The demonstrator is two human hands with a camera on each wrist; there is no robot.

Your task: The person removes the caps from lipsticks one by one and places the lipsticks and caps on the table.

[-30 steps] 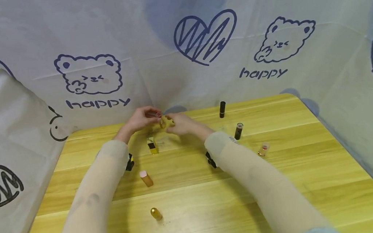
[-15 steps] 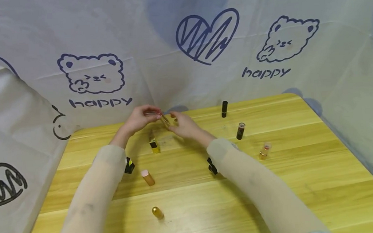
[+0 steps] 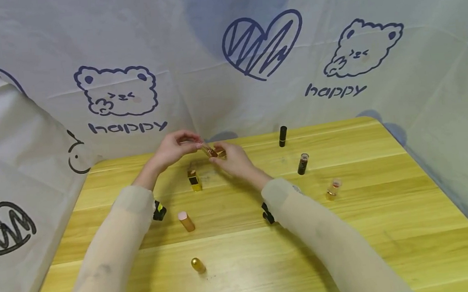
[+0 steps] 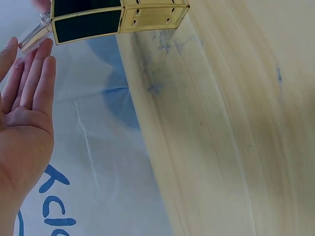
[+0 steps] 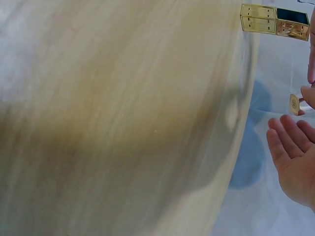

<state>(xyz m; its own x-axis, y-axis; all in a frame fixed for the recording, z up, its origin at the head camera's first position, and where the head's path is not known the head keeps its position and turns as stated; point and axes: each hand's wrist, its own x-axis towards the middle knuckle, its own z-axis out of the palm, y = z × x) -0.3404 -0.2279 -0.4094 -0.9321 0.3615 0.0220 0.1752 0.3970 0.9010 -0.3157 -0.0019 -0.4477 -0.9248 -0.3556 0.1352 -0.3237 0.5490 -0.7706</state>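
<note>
Near the table's back edge, a slim lipstick (image 3: 209, 151) with a clear part and gold trim is held off the tabletop between both hands. My left hand (image 3: 175, 148) pinches its upper left end; in the left wrist view the clear tube (image 4: 35, 35) lies between thumb and fingers. At the lower right end, my right hand (image 3: 232, 159) has it between thumb and forefinger. The right wrist view shows the square gold base (image 5: 295, 104) beside the right thumb, with the other fingers fairly straight. Just in front stands a gold-and-black lipstick (image 3: 194, 181).
A rose-gold tube (image 3: 186, 221) and a round-topped gold tube (image 3: 198, 265) stand nearer the front. To the right are a black tube (image 3: 283, 136), a dark tube with a clear top (image 3: 303, 164) and a clear-capped lipstick (image 3: 333, 189). A printed cloth (image 3: 229, 91) hangs behind the wooden table (image 3: 369, 245).
The lipstick has turned from nearly upright to slanting down rightward. My right hand, its fingers apart from the lipstick earlier, has come to its lower end. The left hand keeps its pinch.
</note>
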